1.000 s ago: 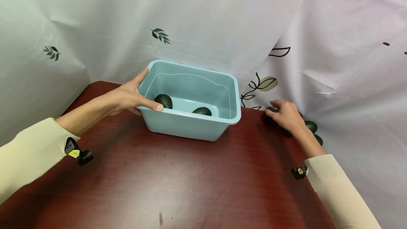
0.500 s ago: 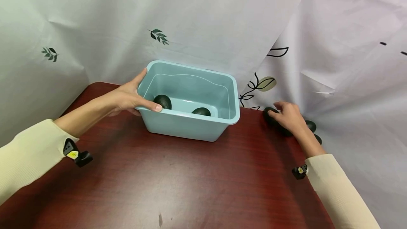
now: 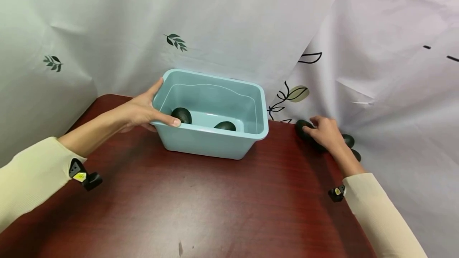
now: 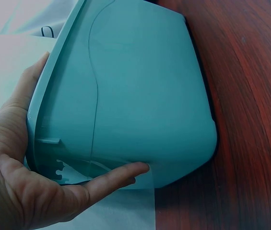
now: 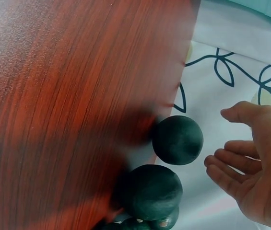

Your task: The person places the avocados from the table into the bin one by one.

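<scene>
A pale blue plastic bin (image 3: pixel 208 142) stands at the back of the table, two dark green avocados (image 3: pixel 181 115) showing inside. My left hand (image 3: pixel 141 110) spans its left front corner, thumb along the front rim. In the left wrist view straight fingers (image 4: pixel 111 181) rest against the bin's outer wall (image 4: pixel 145 86). By the right wall, my right hand (image 3: pixel 324 132) hovers at a row of more avocados (image 3: pixel 304 127). The right wrist view shows that hand (image 5: pixel 260 163) with spread, relaxed fingers, a small gap from the nearest avocado (image 5: pixel 177 140).
The table (image 3: pixel 186 202) is dark reddish wood. White cloth (image 3: pixel 222 23) with leaf prints hangs behind it and along the right side. Several avocados (image 5: pixel 149 191) sit close together at the table's edge, some partly hidden in the head view.
My right hand has shifted slightly at the avocados, uncovering more of the far one. The left hand keeps its place on the bin. The head view has drifted a little.
</scene>
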A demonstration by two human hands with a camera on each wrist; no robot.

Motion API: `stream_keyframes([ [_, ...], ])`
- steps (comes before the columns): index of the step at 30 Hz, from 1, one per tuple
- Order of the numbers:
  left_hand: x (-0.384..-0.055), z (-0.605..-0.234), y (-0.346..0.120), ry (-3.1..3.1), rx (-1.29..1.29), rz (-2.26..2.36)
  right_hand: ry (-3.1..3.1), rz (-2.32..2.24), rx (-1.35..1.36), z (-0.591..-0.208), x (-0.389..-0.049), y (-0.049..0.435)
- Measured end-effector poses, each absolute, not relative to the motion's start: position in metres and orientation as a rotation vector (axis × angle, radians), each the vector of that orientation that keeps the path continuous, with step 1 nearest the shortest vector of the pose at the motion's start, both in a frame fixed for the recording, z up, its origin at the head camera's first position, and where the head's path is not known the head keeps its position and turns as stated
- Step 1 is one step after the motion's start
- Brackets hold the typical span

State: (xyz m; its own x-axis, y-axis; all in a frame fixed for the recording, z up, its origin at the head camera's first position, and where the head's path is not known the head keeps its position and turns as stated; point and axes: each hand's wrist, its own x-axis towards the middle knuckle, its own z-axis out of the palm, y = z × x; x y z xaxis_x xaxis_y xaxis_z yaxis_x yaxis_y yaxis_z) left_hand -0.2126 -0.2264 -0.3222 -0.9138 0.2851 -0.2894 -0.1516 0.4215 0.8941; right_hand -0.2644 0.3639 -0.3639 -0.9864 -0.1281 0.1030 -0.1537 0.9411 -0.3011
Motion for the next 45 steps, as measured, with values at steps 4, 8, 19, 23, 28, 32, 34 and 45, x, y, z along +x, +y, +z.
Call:
stream_keyframes([
  [4, -0.21, -0.327, -0.228, 2.272, 0.126, 1.512, -3.03, 0.49, 0.217, -0.37, -0.264, 0.363],
  [8, -0.208, -0.332, -0.228, 2.263, 0.13, 1.522, -3.049, 0.49, 0.2, -0.374, -0.263, 0.362],
  [19, -0.207, -0.334, -0.226, 2.257, 0.117, 1.511, -3.069, 0.468, 0.167, -0.382, -0.259, 0.365],
  [23, -0.209, -0.332, -0.226, 2.261, 0.112, 1.507, -3.063, 0.46, 0.16, -0.382, -0.261, 0.367],
  [28, -0.211, -0.328, -0.226, 2.271, 0.104, 1.507, -3.078, 0.465, 0.139, -0.378, -0.264, 0.366],
  [32, -0.213, -0.325, -0.227, 2.281, 0.103, 1.503, -3.082, 0.467, 0.136, -0.373, -0.266, 0.364],
  [34, -0.214, -0.324, -0.227, 2.284, 0.103, 1.502, -3.079, 0.467, 0.139, -0.372, -0.266, 0.363],
  [45, -0.215, -0.322, -0.226, 2.277, 0.102, 1.503, -3.063, 0.437, 0.1, -0.374, -0.269, 0.367],
])
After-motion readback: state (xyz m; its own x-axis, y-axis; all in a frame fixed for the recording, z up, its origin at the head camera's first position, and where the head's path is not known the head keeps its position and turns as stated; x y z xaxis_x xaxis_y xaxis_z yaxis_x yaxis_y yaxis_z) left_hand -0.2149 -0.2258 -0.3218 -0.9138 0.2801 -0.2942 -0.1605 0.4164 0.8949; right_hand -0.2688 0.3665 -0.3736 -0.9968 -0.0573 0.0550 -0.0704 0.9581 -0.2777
